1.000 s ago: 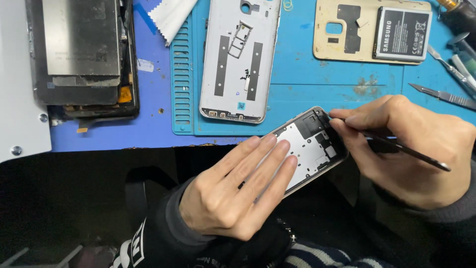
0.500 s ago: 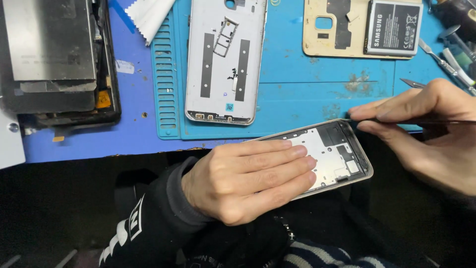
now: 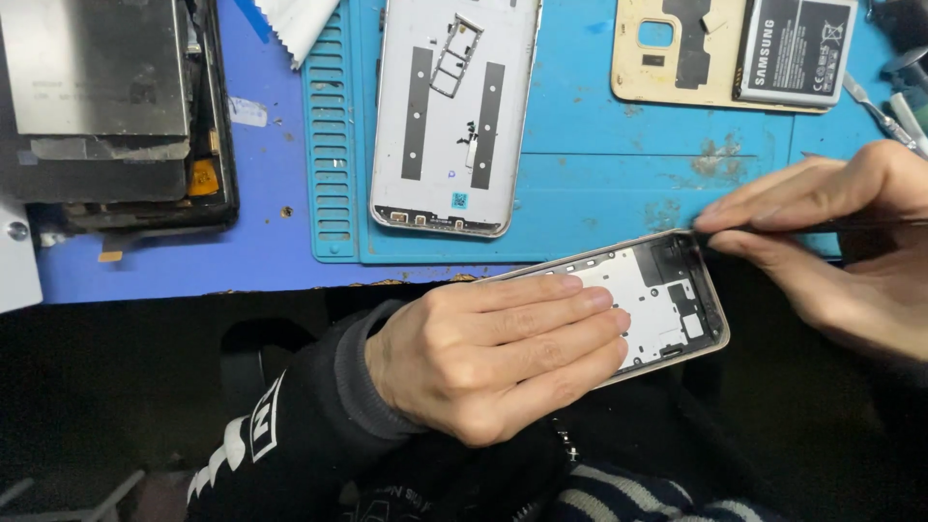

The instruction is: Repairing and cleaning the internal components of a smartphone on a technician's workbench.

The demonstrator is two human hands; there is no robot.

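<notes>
the left hand [image 3: 493,353] lies flat on the phone frame [image 3: 667,300], the right hand [image 3: 831,242] pinches a thin tool [image 3: 773,228] at its top corner, prying carefully next.

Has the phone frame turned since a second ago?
Yes. The phone frame swung from steeply tilted to nearly parallel with the blue mat's near edge, under the left hand.

A: What covered the left hand [image 3: 488,353] and its arm?
B: A black sleeve [image 3: 290,435] with a grey ribbed cuff [image 3: 360,372] and white lettering.
A: And the right hand [image 3: 836,246]?
B: Bare; its dark sleeve barely showed.
</notes>
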